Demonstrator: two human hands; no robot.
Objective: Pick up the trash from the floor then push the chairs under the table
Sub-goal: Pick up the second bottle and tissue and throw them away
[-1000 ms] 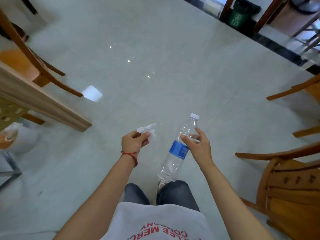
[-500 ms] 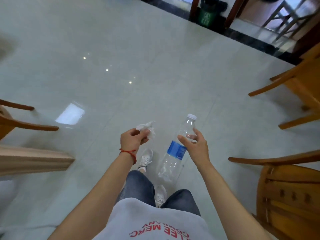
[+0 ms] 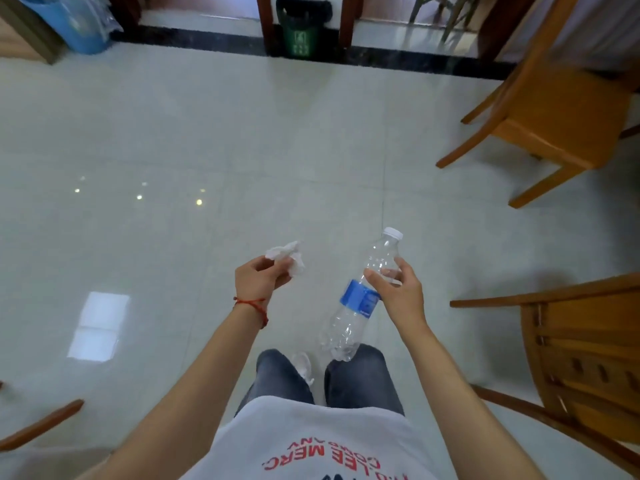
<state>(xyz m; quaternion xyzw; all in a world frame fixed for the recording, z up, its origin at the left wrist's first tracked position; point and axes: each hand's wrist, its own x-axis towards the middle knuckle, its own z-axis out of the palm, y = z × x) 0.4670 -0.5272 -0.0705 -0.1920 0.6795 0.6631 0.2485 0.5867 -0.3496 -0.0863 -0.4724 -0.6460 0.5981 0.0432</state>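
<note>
Floor (image 3: 207, 140): pale glossy tiles with ceiling lights mirrored in them; no loose trash shows on the visible stretch.
Far wall: a green bin (image 3: 300, 29) stands at the far centre behind a dark floor border; a blue bin (image 3: 69, 22) sits at the far left.
Left hand (image 3: 259, 280): fingers pinched on a crumpled white tissue (image 3: 287, 256), held up in front of the body.
Right hand (image 3: 398, 289): fingers and thumb curled round a clear plastic bottle (image 3: 360, 299) just above its blue label; white cap points away, base hangs toward the knees.
Chairs: one wooden chair (image 3: 540, 123) at the far right, another chair (image 3: 581, 348) at the near right, both standing out on open floor; no bench is in view.
Progress: picking up looks done for these two pieces, both off the floor and in hand.
Left to do: likely dropping them in a bin, then pushing the chairs in; neither is begun.
</note>
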